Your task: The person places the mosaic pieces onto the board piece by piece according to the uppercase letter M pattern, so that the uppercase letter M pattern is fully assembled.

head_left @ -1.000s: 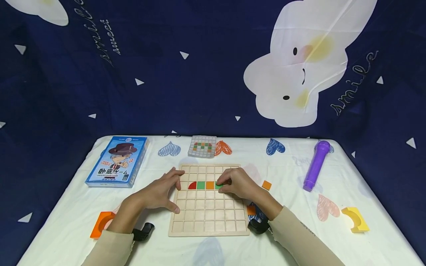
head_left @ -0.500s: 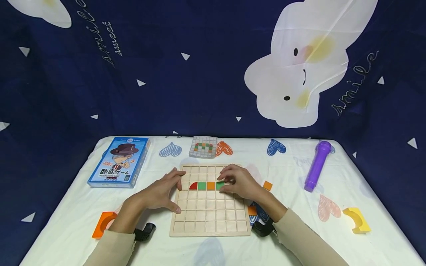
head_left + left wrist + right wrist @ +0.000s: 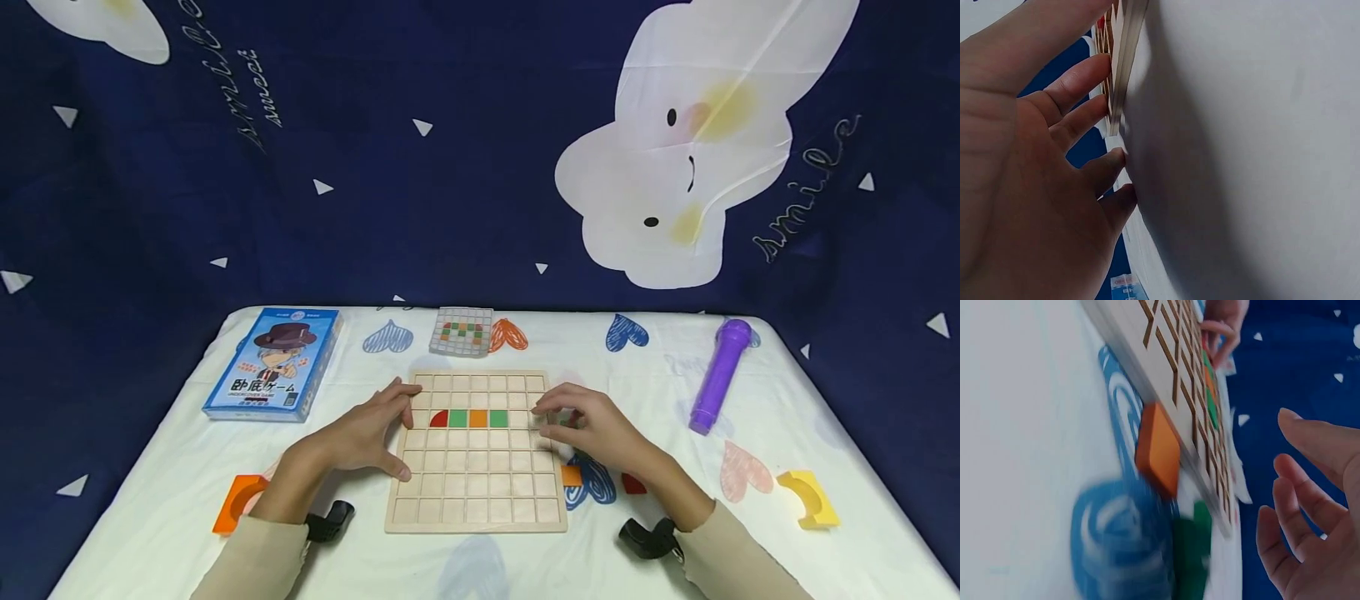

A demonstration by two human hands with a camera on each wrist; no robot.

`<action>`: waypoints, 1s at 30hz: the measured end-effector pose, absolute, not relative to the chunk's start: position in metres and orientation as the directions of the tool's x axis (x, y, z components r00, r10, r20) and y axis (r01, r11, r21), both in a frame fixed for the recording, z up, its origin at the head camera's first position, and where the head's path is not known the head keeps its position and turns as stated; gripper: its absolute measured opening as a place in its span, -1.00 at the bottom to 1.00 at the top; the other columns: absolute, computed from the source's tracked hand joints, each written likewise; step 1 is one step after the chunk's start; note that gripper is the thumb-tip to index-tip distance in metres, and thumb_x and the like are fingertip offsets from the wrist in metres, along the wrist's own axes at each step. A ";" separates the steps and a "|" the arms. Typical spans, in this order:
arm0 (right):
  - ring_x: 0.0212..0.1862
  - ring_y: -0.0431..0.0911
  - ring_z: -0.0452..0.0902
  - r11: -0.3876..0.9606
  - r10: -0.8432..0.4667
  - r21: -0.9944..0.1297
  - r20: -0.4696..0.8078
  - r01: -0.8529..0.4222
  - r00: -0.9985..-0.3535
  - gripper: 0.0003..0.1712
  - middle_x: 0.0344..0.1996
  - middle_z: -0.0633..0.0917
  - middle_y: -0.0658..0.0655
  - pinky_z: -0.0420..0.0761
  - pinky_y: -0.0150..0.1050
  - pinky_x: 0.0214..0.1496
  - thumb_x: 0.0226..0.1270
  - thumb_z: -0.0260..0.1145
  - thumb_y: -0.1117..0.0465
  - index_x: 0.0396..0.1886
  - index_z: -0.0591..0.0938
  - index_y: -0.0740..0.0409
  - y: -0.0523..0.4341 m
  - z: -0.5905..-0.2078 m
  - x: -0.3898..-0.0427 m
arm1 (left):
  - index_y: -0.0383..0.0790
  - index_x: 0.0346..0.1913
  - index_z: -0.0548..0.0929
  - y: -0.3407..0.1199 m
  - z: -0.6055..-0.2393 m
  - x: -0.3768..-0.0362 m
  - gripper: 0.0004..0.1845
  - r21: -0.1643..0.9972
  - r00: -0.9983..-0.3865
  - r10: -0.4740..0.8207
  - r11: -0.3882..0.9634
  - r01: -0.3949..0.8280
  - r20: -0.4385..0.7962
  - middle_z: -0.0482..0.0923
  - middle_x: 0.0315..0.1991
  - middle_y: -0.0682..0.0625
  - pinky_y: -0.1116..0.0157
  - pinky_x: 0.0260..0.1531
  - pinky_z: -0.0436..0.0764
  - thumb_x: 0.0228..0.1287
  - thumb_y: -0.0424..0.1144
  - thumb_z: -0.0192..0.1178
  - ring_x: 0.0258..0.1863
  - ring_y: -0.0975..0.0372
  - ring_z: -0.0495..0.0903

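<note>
A wooden grid board (image 3: 476,486) lies on the table. One of its upper rows holds a red quarter-round tile (image 3: 439,419), a green square tile (image 3: 458,419), an orange square tile (image 3: 478,419) and another green square tile (image 3: 498,419), side by side. My left hand (image 3: 358,433) rests at the board's left edge, thumb and fingers spread along it. Over the right edge hovers my right hand (image 3: 592,425), fingers loosely bent; the right wrist view shows nothing between them. Beside that edge lies a loose orange tile (image 3: 1159,450), with a green piece (image 3: 1191,553) close by.
Behind the board stands a small pattern card (image 3: 461,332). A blue game box (image 3: 272,367) is at the left, a purple microphone-shaped toy (image 3: 720,375) at the right. Orange (image 3: 238,502) and yellow arch blocks (image 3: 812,500) flank the sides. A red piece (image 3: 633,483) lies under the right forearm.
My right hand has let go of the green tile, which now lies flat in the row, and moved right. The red piece by the forearm is uncovered. My left hand stays at the board's edge.
</note>
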State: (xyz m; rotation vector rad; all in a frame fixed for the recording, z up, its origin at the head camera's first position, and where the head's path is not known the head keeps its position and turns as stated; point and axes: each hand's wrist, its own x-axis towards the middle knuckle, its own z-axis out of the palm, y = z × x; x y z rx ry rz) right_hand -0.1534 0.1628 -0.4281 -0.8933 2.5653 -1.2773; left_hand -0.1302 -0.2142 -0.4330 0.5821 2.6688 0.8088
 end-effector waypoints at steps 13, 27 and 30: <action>0.01 -0.03 0.69 0.533 -0.524 -0.735 0.103 -0.419 -0.846 -0.62 0.06 0.74 -0.04 0.71 -0.35 0.00 0.27 0.49 0.12 0.07 0.73 0.06 0.227 -0.424 -0.135 | -0.04 -0.24 0.48 -0.212 -0.430 -0.131 -0.38 0.581 -0.875 0.453 0.764 0.282 -0.171 0.20 0.59 -0.13 -0.34 0.49 0.21 -0.28 0.01 0.70 0.67 -0.22 -0.10; -0.11 -0.28 0.60 0.581 -0.522 -0.712 0.048 -0.396 -0.852 -0.63 -0.08 0.78 -0.11 0.61 -0.43 -0.10 0.11 0.59 0.05 -0.06 0.74 -0.12 0.266 -0.443 -0.109 | -0.04 -0.21 0.47 -0.212 -0.431 -0.131 -0.34 0.583 -0.879 0.444 0.766 0.272 -0.173 0.17 0.60 -0.14 -0.36 0.49 0.18 -0.31 0.05 0.70 0.66 -0.24 -0.12; -0.14 -0.28 0.58 0.569 -0.529 -0.720 0.048 -0.396 -0.847 -0.63 -0.10 0.78 -0.13 0.57 -0.45 -0.14 0.08 0.61 0.03 -0.09 0.74 -0.15 0.268 -0.448 -0.106 | -0.03 -0.22 0.47 -0.213 -0.432 -0.132 -0.34 0.578 -0.879 0.443 0.769 0.272 -0.176 0.17 0.60 -0.14 -0.37 0.46 0.22 -0.31 0.05 0.70 0.67 -0.23 -0.12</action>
